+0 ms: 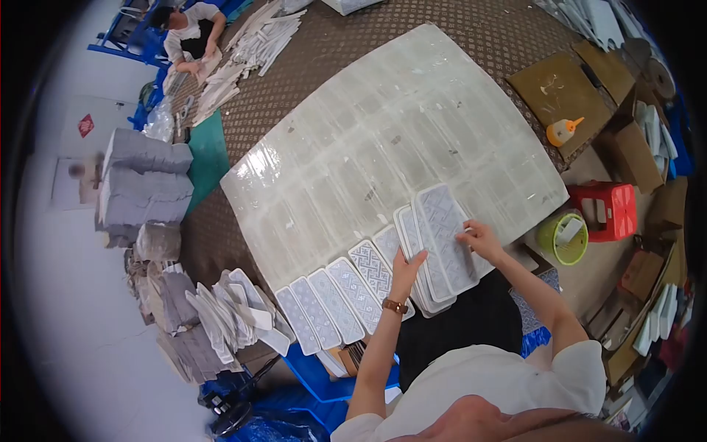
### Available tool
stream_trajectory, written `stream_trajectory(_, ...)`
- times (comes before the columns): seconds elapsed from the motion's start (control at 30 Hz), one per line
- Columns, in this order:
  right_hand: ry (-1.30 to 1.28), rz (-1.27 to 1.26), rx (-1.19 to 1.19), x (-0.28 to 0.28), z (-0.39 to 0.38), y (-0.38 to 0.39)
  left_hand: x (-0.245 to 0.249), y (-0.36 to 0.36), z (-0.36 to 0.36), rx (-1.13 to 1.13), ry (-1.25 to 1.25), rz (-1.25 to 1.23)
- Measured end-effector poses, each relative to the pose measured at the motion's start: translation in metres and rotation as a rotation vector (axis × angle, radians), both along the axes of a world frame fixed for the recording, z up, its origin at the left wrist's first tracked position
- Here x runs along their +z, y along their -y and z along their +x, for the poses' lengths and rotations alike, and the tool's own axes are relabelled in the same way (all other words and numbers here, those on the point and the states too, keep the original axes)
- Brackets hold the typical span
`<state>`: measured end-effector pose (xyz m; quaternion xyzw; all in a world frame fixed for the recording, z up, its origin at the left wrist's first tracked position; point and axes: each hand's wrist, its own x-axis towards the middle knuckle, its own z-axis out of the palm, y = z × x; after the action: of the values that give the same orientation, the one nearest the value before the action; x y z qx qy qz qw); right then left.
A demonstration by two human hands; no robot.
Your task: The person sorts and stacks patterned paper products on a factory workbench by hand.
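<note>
My left hand point(407, 271), a brown watch at its wrist, is closed on the left edge of a small stack of long white-edged patterned panels point(409, 230) at the table's near edge. The uppermost patterned panel point(446, 234), blue-grey with rounded corners, lies fanned over the others. Its right edge is between the fingers of my right hand point(480, 239). Left of the stack, several similar panels stand out in a row, among them a dark zigzag one point(370, 264) and a paler one point(300, 313). What lies under the stack is hidden.
The large pale table point(383, 140) has a glossy, streaked surface. To the right are a yellow glue bottle point(561, 132), a red stool point(615, 210) and a green basket point(563, 249). White strips point(221, 317) pile up at left. Another person point(193, 37) works at upper left.
</note>
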<state>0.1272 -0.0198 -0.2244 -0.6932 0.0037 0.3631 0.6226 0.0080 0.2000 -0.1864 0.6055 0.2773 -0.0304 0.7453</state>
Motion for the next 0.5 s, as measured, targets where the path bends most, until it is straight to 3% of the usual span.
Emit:
stream_trajectory(0.07,0.207,-0.071,-0.077,-0.023,0.022,0.024,0.006,0.006,-0.004,-0.043,0.009,0.256)
stream_trajectory(0.1,0.202,-0.065,-0.073,-0.033,0.031,0.038,0.008,0.008,-0.008,-0.04,0.003,0.262)
stream_trajectory(0.2,0.344,-0.188,-0.052,-0.049,0.058,0.068,0.008,0.003,-0.02,-0.343,-0.222,0.685)
stream_trajectory(0.23,0.302,-0.183,-0.039,-0.052,0.064,0.074,0.017,0.007,-0.016,-0.336,-0.229,0.694)
stream_trajectory(0.33,0.207,-0.171,-0.014,-0.062,0.069,0.083,0.042,0.022,-0.008,-0.598,-0.234,0.708)
stream_trajectory(0.5,0.323,-0.246,0.041,-0.063,0.074,0.09,0.041,0.04,-0.007,-0.614,-0.168,0.63)
